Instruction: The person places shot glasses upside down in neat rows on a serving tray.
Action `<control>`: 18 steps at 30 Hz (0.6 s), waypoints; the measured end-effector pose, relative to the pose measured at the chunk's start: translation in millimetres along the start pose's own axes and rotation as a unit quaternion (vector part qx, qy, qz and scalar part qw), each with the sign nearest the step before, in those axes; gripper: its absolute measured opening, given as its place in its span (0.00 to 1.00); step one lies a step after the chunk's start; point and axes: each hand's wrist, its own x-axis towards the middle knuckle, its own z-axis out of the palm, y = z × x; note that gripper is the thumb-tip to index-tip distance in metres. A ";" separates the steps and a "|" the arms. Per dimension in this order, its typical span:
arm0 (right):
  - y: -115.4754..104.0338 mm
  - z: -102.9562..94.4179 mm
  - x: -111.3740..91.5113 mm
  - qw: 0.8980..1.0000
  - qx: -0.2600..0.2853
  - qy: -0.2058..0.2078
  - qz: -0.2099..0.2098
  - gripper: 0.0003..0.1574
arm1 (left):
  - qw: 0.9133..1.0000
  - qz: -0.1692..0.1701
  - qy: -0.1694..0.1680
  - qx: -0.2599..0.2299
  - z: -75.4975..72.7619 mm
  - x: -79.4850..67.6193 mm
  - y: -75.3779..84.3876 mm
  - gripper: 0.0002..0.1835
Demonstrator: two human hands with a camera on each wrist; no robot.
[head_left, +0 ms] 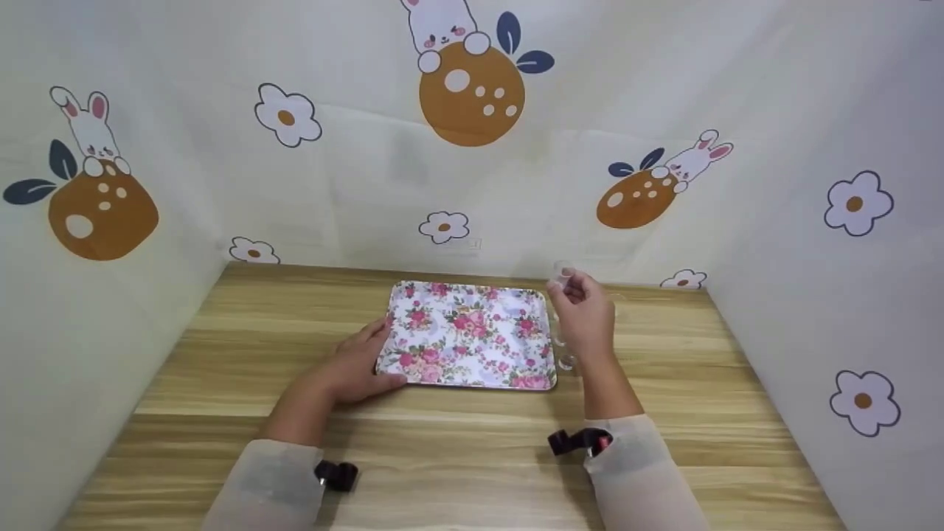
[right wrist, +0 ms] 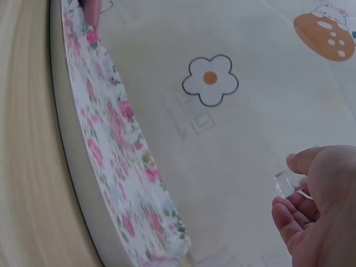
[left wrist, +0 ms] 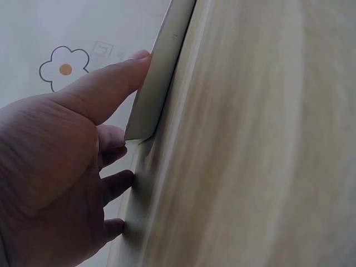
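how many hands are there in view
2: the left hand touches the left edge of the flowered tray; the right hand holds a small clear piece near the tray's far right corner.

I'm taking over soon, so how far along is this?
Looks done: the floral tray lies on the table, the left hand touching its left edge. In hand: the right hand holds a small clear piece. Apparently remaining: other clear pieces beside the tray's right edge, partly hidden; none sits on the tray.
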 end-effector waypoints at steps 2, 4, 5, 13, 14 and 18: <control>-5.4 12.6 -5.2 1.000 0.009 -0.010 -0.004 0.26 | 1.000 0.001 0.001 0.000 -0.2 -0.3 0.0 0.58; -9.6 26.5 -10.2 1.000 0.018 -0.020 -0.010 0.25 | 1.000 0.000 0.000 0.000 -0.4 -0.6 -0.1 0.58; -11.9 33.5 -12.8 0.999 0.019 -0.027 -0.010 0.24 | 1.000 -0.001 -0.001 -0.001 -0.5 -0.7 -0.2 0.58; -36.7 80.2 -32.3 0.997 0.044 -0.057 -0.007 0.25 | 1.000 -0.013 -0.001 -0.004 -1.0 -0.1 0.2 0.59; -39.6 84.6 -34.9 0.997 0.048 -0.063 -0.008 0.25 | 1.000 -0.013 -0.001 -0.004 -0.8 0.1 0.1 0.60; -46.4 97.8 -44.9 0.994 0.043 -0.104 -0.014 0.23 | 1.000 -0.011 0.001 -0.001 0.6 0.9 -0.6 0.59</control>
